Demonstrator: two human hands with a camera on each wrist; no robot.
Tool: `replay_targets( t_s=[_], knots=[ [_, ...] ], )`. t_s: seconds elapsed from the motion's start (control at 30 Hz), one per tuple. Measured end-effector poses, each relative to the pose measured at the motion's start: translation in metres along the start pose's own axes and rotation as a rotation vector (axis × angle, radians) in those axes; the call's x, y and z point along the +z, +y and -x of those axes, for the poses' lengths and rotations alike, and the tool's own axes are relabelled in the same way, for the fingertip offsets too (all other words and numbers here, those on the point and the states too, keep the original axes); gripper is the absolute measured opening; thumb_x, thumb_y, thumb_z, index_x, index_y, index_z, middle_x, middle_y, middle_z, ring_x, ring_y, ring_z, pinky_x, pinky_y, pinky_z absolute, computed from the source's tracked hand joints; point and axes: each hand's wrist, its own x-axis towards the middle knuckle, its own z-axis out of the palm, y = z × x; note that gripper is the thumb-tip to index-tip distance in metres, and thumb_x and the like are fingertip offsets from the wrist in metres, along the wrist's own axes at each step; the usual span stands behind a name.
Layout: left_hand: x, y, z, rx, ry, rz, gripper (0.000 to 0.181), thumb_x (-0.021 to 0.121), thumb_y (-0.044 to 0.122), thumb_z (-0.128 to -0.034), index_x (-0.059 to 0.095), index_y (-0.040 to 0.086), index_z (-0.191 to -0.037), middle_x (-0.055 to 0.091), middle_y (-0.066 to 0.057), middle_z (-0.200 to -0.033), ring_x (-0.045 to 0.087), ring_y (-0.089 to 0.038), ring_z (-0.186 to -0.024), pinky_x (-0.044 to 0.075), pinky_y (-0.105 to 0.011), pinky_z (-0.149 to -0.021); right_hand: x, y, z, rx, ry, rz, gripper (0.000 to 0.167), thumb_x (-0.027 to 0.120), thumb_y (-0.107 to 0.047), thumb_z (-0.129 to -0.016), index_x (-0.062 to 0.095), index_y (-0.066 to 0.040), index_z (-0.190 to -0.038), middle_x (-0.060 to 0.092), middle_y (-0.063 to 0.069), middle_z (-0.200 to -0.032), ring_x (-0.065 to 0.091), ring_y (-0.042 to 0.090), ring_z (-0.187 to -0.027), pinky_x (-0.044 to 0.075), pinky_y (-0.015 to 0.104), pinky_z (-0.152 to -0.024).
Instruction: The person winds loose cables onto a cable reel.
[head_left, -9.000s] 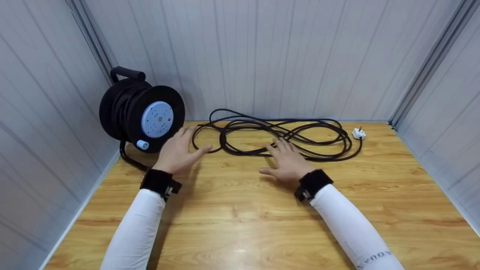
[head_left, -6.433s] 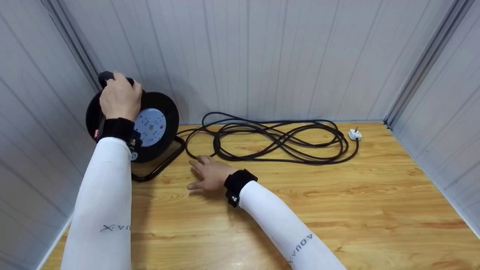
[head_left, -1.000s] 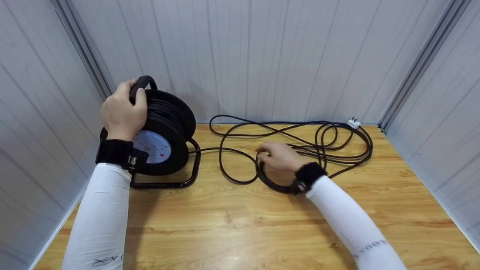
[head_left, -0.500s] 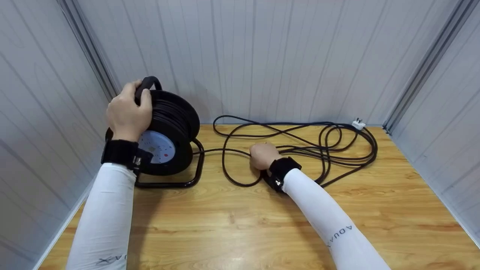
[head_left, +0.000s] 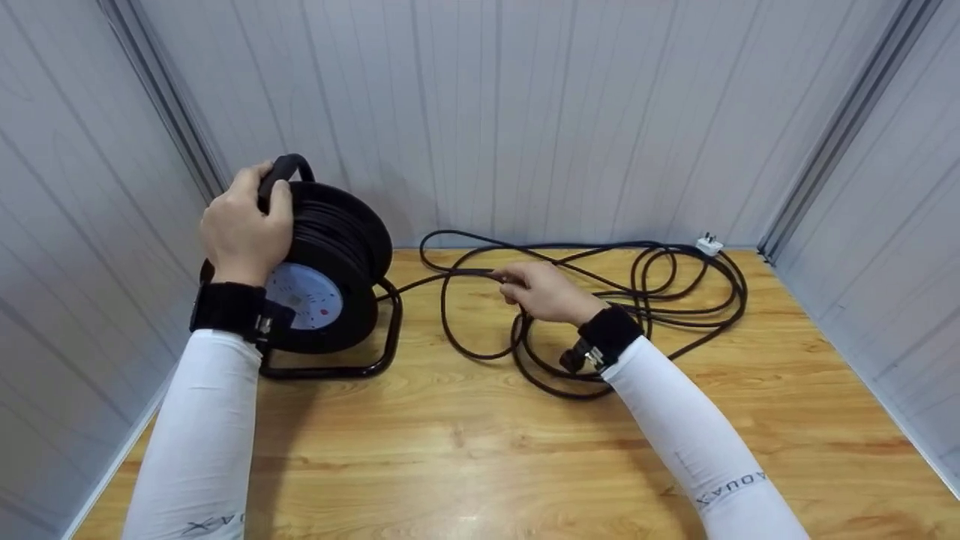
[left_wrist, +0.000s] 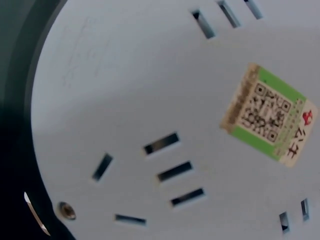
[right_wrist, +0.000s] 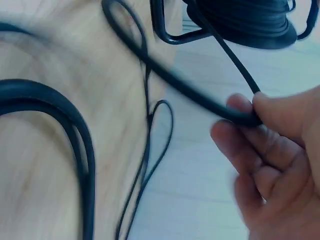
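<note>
A black cable reel (head_left: 358,304) stands on its tubular frame at the left, cable wound on its drum. My left hand (head_left: 244,229) grips its top handle (head_left: 283,174). The pale socket face (head_left: 316,300) fills the left wrist view, with slots and a QR sticker (left_wrist: 267,114). My right hand (head_left: 551,292) pinches the loose black cable (head_left: 484,357) between thumb and fingers, raised a little off the table. From this pinch (right_wrist: 252,117) one length runs to the reel. Part of the cable lies behind the right hand and wrist.
More cable lies in loose loops (head_left: 739,289) across the right and back of the wooden table (head_left: 465,450). Its white plug (head_left: 709,244) sits near the back wall. Pale panel walls (head_left: 465,112) enclose the back and both sides.
The left hand took the handle and the reel was turned. Lately my right hand left a fist-like hold low on the cable and now lifts a length, farther back. Loops shifted right.
</note>
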Motion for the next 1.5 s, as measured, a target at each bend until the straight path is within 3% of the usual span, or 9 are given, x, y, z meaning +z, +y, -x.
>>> replay_targets(
  t_s=[0.1,0.2,0.3,0.4,0.6,0.77,1.03,1.33,1.5],
  knots=[
    [-0.002,-0.002,0.001,0.004,0.012,0.008,0.047,0.055,0.038,-0.112,0.072,0.009,-0.145,0.075,-0.014,-0.14,0.073,-0.05,-0.117,0.054,-0.066,-0.098,0.001,-0.011,0.0,0.006,-0.027,-0.324,0.031,0.053,-0.005,-0.117,0.06,0.007,-0.144,0.073,0.015,-0.101,0.076,0.026,-0.091,0.064,0.038,-0.083],
    [-0.003,-0.001,0.002,0.009,0.014,0.011,0.047,0.055,0.038,-0.1119,0.072,0.009,-0.145,0.075,-0.014,-0.14,0.074,-0.051,-0.116,0.054,-0.067,-0.097,0.003,-0.008,0.002,0.027,-0.056,-0.61,0.025,0.053,-0.006,-0.117,0.062,0.006,-0.137,0.064,0.007,-0.084,0.065,0.016,-0.069,0.058,0.029,-0.066],
    [-0.004,0.0,0.002,0.001,-0.008,0.003,0.049,0.054,0.04,-0.1127,0.071,0.01,-0.147,0.075,-0.014,-0.141,0.073,-0.05,-0.119,0.053,-0.067,-0.098,0.0,0.006,0.01,0.044,-0.101,-0.576,0.024,0.055,-0.014,-0.118,0.07,0.003,-0.126,0.047,-0.002,-0.068,0.042,0.009,-0.052,0.038,0.025,-0.053],
    [-0.006,0.003,0.002,-0.02,-0.032,-0.016,0.05,0.051,0.042,-0.1137,0.069,0.012,-0.15,0.074,-0.015,-0.142,0.072,-0.051,-0.121,0.052,-0.069,-0.099,0.0,0.024,0.019,0.061,-0.132,-0.519,0.031,0.054,-0.019,-0.12,0.075,0.003,-0.124,0.046,-0.008,-0.066,0.029,0.008,-0.05,0.031,0.025,-0.053],
    [-0.003,0.016,0.004,-0.1,-0.007,-0.02,0.049,0.051,0.044,-0.1137,0.069,0.017,-0.15,0.075,-0.012,-0.141,0.073,-0.049,-0.119,0.051,-0.07,-0.095,0.009,0.041,0.029,0.062,-0.064,-0.563,0.033,0.054,-0.024,-0.12,0.075,0.001,-0.125,0.037,-0.007,-0.064,0.028,0.008,-0.054,0.028,0.025,-0.055],
    [0.009,0.024,0.01,-0.172,0.098,0.018,0.044,0.053,0.045,-0.1136,0.072,0.017,-0.142,0.078,-0.01,-0.135,0.075,-0.04,-0.116,0.052,-0.063,-0.093,0.018,0.041,0.031,0.046,-0.014,-0.606,0.031,0.055,-0.021,-0.119,0.074,0.004,-0.121,0.037,-0.007,-0.064,0.029,0.007,-0.054,0.027,0.023,-0.053],
    [0.019,0.008,0.013,-0.051,0.291,0.061,0.042,0.062,0.045,-0.1114,0.08,0.012,-0.13,0.081,-0.004,-0.128,0.079,-0.035,-0.11,0.056,-0.061,-0.089,0.024,0.04,0.032,0.071,0.0,-0.622,0.035,0.056,-0.023,-0.119,0.07,0.01,-0.119,0.036,-0.007,-0.063,0.029,0.006,-0.053,0.026,0.023,-0.051],
    [0.02,-0.003,0.012,0.037,0.389,0.045,0.036,0.063,0.038,-0.1075,0.084,0.012,-0.121,0.084,-0.002,-0.118,0.081,-0.035,-0.098,0.053,-0.06,-0.072,0.015,0.045,0.033,0.097,0.031,-0.561,0.028,0.06,-0.022,-0.117,0.077,-0.004,-0.104,0.04,-0.01,-0.061,0.031,0.005,-0.052,0.029,0.021,-0.052],
    [0.019,-0.003,0.009,0.082,0.385,0.053,0.034,0.063,0.037,-0.1075,0.085,0.013,-0.118,0.084,-0.001,-0.116,0.081,-0.034,-0.096,0.054,-0.06,-0.072,0.006,0.048,0.038,0.087,0.027,-0.5,0.026,0.062,-0.021,-0.116,0.079,-0.006,-0.103,0.042,-0.01,-0.06,0.03,0.005,-0.051,0.028,0.021,-0.051]
  ],
)
